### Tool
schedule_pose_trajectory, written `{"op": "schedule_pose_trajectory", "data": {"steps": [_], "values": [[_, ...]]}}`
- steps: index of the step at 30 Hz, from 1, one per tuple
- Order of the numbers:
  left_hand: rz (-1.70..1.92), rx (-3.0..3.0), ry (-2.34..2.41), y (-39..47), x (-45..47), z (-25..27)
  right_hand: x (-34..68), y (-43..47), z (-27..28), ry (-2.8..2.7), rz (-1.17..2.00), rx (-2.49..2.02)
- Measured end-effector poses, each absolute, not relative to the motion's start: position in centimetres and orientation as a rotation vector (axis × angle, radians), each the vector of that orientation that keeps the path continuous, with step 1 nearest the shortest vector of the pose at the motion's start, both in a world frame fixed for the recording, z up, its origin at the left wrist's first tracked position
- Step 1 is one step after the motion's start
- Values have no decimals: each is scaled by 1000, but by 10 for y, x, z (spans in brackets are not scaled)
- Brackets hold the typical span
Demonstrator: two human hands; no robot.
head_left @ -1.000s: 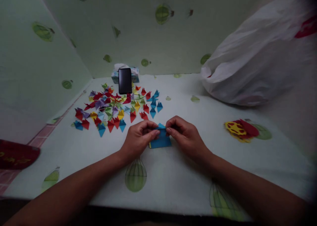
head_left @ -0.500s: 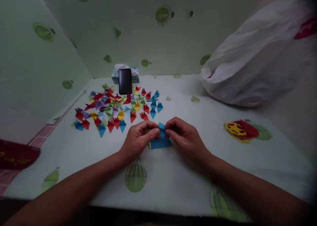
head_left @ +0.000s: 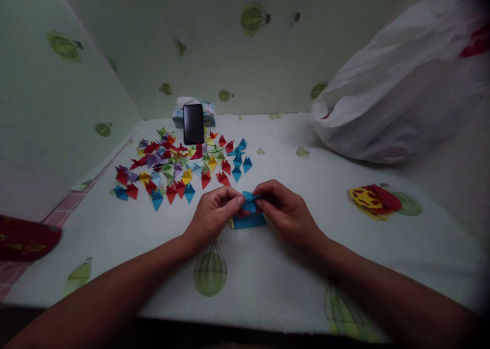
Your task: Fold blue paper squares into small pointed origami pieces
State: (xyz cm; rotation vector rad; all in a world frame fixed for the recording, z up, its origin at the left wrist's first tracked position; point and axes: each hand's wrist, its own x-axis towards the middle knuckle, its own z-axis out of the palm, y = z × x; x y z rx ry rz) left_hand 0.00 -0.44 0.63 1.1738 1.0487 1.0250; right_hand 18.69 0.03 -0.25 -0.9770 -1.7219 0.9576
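A small piece of blue folded paper (head_left: pixel 250 203) is pinched between my two hands over the middle of the table. My left hand (head_left: pixel 219 210) grips its left side between thumb and fingers, and my right hand (head_left: pixel 284 208) holds its right side the same way. Just beneath lies a flat stack of blue paper (head_left: pixel 248 222), with a yellow edge showing at its left; my fingers partly hide it. Beyond my left hand spreads a crowd of folded paper pieces (head_left: pixel 179 188) in red, blue, yellow, green and purple, pointed like little origami birds.
A black phone (head_left: pixel 193 124) leans on a tissue box (head_left: pixel 209 115) at the back. Yellow and red paper cut-outs (head_left: pixel 365 198) lie to the right. A large white plastic bag (head_left: pixel 383 99) fills the back right. Something dark red (head_left: pixel 28 238) sits at the left edge.
The blue folded paper has turned between my fingers and now shows a broader face. Both hands keep their hold and have barely shifted.
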Motion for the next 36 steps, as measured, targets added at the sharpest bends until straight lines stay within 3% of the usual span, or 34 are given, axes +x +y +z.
{"op": "schedule_pose_trajectory", "data": {"steps": [22, 36], "values": [[1004, 1212, 1105, -6, 3, 3, 187, 0, 0, -1787, 943, -957], [1108, 1319, 1200, -8, 3, -1, 184, 0, 1, -1449, 1365, -1045]]}}
